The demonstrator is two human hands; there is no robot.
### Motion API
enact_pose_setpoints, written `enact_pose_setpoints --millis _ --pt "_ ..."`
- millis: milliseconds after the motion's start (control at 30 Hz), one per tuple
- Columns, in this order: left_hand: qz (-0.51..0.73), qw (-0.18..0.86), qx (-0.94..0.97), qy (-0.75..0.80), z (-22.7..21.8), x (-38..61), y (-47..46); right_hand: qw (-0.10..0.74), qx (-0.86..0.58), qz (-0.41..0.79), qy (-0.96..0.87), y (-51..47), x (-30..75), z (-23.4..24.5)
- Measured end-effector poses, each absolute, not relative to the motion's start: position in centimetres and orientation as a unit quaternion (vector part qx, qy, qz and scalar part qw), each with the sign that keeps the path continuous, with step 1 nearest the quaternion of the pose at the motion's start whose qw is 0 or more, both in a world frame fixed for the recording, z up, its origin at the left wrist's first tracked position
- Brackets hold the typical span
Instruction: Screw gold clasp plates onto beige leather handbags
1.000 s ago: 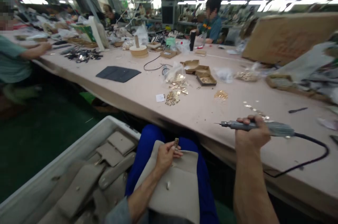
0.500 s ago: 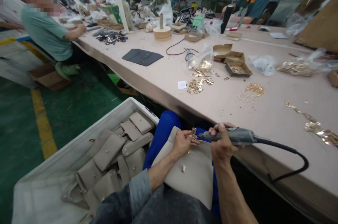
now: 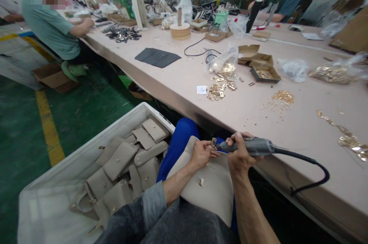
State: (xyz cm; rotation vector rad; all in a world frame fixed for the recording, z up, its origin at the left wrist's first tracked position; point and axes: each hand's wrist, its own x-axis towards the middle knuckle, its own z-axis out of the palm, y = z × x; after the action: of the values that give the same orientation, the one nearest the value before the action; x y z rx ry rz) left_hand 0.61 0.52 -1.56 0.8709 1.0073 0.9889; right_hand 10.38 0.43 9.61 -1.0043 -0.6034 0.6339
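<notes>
A beige leather bag (image 3: pixel 208 186) lies on my lap over blue trousers. My left hand (image 3: pixel 202 153) pinches a small gold metal clasp (image 3: pixel 213 142) upright at the bag's top edge. My right hand (image 3: pixel 240 156) is wrapped round a grey electric screwdriver (image 3: pixel 250 146), whose tip points left and meets the clasp. A black cord (image 3: pixel 304 173) runs from the tool's rear over the table edge.
A white bin (image 3: pixel 71 161) at my left holds several beige bags (image 3: pixel 126 159). The long pink table (image 3: pixel 287 121) carries gold fittings (image 3: pixel 220 90), small cardboard boxes (image 3: pixel 264 73), plastic bags and a dark leather piece (image 3: pixel 157 57). Other people sit at its far sides.
My right hand brought the screwdriver down from above the table to the clasp in my left hand. The view has swung left and down.
</notes>
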Motion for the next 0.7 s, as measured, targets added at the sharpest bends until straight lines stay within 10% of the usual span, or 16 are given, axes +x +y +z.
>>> enact_pose_setpoints --millis 700 --pt "0.446 0.676 0.381 0.447 -0.98 0.63 0.45 0.78 -0.48 0.269 -0.299 0.44 9.63 10.17"
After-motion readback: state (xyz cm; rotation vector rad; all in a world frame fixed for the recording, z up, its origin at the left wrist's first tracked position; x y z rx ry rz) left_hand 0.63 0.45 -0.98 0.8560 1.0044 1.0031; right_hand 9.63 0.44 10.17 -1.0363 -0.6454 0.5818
